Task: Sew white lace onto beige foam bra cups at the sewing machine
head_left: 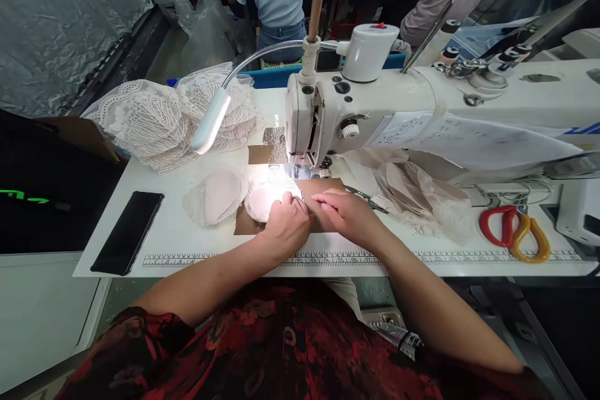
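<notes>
Our left hand (289,224) rests on the pale fabric (258,201), our right hand (347,212) narrowed nearby. We can't tell either's grip.

Cloth piece (258,201) lace-edged; phone (127,232) smooth, glossy; lamp neck (281,45) shiny metal.

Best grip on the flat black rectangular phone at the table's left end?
Probably mid-length, pinching both long edges, coming from above. The flat black rectangular phone lies face-flat on the white tabletop, so getting underneath looks hard; it's much narrower than long, and nothing visibly touches those edges.
</notes>
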`<control>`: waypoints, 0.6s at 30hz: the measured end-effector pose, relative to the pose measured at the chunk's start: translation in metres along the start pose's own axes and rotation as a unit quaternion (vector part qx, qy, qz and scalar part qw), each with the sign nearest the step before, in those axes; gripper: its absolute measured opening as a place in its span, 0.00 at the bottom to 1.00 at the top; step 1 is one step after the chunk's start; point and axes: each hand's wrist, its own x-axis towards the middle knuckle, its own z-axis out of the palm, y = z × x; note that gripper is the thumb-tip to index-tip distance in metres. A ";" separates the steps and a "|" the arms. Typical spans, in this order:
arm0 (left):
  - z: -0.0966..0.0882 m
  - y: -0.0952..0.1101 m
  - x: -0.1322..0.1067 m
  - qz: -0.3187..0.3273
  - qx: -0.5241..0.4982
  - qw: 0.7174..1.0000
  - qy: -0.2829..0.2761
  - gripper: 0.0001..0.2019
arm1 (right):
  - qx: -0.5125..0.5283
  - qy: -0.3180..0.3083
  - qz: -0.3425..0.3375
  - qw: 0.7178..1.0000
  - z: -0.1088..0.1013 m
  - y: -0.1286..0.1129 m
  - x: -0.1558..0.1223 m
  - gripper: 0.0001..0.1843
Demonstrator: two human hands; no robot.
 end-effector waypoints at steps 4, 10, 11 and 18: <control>-0.009 0.000 0.004 0.027 -0.011 0.998 -0.047 0.12 | 0.051 -0.036 0.025 0.998 0.012 -0.011 0.019 0.19; -0.028 -0.030 -0.006 0.044 -0.131 0.989 -0.048 0.14 | -0.042 -0.065 0.002 0.997 0.022 -0.010 0.023 0.16; -0.032 -0.039 -0.006 0.062 -0.171 0.982 -0.056 0.14 | -0.074 -0.073 -0.005 0.995 0.022 -0.012 0.022 0.15; -0.018 -0.081 0.010 0.045 -0.282 0.958 0.003 0.14 | -0.218 -0.083 -0.022 0.972 0.026 -0.023 0.016 0.17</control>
